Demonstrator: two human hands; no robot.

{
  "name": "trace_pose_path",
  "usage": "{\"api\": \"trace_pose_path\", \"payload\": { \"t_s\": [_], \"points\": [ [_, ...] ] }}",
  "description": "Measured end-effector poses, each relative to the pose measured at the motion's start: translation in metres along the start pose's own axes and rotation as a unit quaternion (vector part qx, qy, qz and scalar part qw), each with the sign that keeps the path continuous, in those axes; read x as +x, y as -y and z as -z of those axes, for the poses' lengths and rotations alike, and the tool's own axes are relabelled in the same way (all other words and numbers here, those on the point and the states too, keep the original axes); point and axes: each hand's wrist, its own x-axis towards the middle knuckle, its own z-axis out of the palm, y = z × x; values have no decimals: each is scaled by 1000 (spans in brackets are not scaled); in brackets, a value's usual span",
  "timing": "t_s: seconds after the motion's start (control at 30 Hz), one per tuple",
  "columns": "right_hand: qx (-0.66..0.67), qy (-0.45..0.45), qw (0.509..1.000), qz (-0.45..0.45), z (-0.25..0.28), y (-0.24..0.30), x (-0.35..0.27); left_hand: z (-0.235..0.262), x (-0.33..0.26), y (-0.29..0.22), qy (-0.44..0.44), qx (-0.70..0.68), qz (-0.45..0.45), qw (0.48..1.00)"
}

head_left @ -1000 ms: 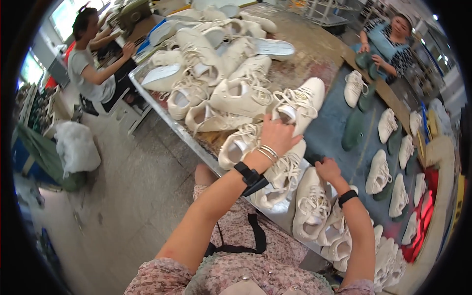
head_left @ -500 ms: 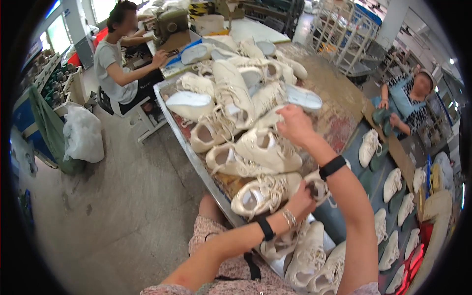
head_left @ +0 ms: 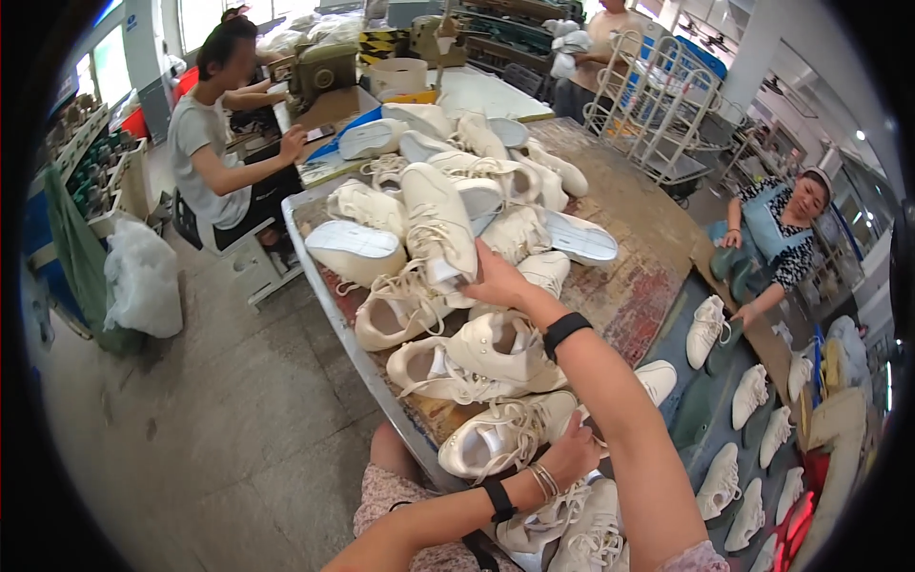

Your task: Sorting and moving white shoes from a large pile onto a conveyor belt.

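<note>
Cream lace-up sneakers lie heaped on a worn metal-edged table (head_left: 634, 329). My right hand (head_left: 498, 278) reaches across to the pile, its fingers closed on the heel end of a cream sneaker (head_left: 437, 214) lying on top. Lower down, my left hand (head_left: 575, 450) is closed at the opening of another sneaker (head_left: 658, 380); my right forearm hides most of that shoe, and its toe shows beyond the arm. Beside my left hand sits a laced sneaker (head_left: 505, 437) with pale lining. Several shoes in the pile show whitish undersides, such as one upturned sneaker (head_left: 355, 250).
To the right, a dark conveyor belt (head_left: 681, 419) carries sneakers and green soles. A co-worker (head_left: 777, 234) in a blue apron reaches to it. A seated person (head_left: 214, 143) works at the left. A white wire rack (head_left: 658, 114) stands behind; a plastic bag (head_left: 141, 276) is on the floor.
My right hand has moved left onto the top sneaker's heel. My left hand stays low with its sneaker. The co-worker at the right now reaches a hand toward the belt.
</note>
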Motion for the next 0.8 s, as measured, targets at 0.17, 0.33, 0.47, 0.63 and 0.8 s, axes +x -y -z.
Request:
{"api": "trace_pose_path", "payload": {
  "t_s": [0.17,0.33,0.47,0.63,0.8],
  "points": [
    [199,69,973,-93,74,-43,-6,4,-2,5,104,58,-13,993],
    [-201,-310,888,-273,109,-180,-2,11,-6,2,42,15,1,999],
    [-85,-321,869,-366,122,-246,-16,16,-2,0,56,-7,-5,998],
    [213,-120,907,-343,113,-214,-38,18,-3,6,108,21,15,994],
    [180,-88,932,-303,126,-240,-77,17,8,4,129,13,-12,992]
  ]
}}
